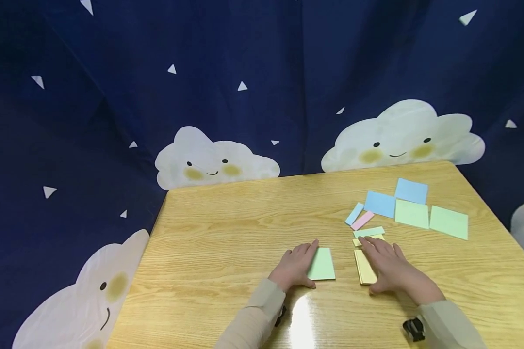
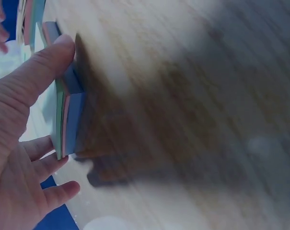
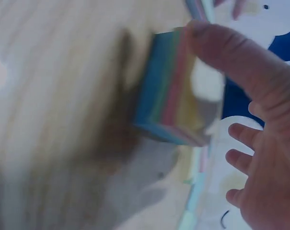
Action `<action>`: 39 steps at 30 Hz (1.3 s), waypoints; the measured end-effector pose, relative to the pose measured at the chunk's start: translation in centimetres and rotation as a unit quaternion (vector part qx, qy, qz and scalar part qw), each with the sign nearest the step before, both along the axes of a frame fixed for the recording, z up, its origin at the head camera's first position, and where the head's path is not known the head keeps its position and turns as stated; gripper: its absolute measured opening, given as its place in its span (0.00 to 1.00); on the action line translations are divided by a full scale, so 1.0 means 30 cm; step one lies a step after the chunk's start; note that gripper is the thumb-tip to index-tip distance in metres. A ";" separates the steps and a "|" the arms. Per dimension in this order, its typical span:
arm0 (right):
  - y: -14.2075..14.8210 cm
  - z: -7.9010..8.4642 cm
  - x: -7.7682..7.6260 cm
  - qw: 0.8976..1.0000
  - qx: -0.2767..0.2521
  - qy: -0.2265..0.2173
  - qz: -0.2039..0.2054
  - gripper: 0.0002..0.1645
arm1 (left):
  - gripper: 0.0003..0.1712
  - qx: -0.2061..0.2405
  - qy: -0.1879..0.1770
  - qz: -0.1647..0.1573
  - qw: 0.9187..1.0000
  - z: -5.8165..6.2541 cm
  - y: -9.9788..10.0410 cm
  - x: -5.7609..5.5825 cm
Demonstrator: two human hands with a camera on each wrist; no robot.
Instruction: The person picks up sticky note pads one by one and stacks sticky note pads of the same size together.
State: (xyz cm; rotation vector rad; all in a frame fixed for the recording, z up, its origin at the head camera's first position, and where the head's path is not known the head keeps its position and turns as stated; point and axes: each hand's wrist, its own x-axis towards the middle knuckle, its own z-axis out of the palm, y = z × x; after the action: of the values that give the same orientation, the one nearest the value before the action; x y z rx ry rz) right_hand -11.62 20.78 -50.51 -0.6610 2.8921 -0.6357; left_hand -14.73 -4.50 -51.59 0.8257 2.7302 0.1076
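My left hand (image 1: 294, 266) holds a small stack of sticky note pads (image 1: 323, 265) by its left side. The top pad is light green; pink and blue layers show below it in the left wrist view (image 2: 74, 122). To the right, a thicker stack of sticky notes (image 1: 365, 267) has a yellow top. Yellow, pink, green and blue layers show along its side in the right wrist view (image 3: 166, 84). My right hand (image 1: 395, 271) is over its right side, thumb at a top edge, with the other fingers spread and apart from it.
Beyond the right hand lie narrow strips in light blue (image 1: 354, 213), pink (image 1: 362, 220), green (image 1: 368, 232) and yellow (image 1: 379, 237). Blue sheets (image 1: 380, 203) and green sheets (image 1: 449, 222) lie farther right on the wooden table (image 1: 222, 232). A dark blue cloud-print curtain (image 1: 262, 111) hangs behind.
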 end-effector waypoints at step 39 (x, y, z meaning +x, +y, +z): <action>0.115 0.029 -0.216 0.999 -0.026 0.014 -0.026 0.21 | 0.39 -0.013 0.003 0.096 0.995 0.012 -0.067 0.005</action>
State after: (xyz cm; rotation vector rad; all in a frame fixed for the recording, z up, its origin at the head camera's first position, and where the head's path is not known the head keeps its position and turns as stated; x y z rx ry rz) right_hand -18.11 24.22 -49.65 -0.6062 2.9361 -0.7160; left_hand -14.59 -6.50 -51.23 0.5564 2.8049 0.1082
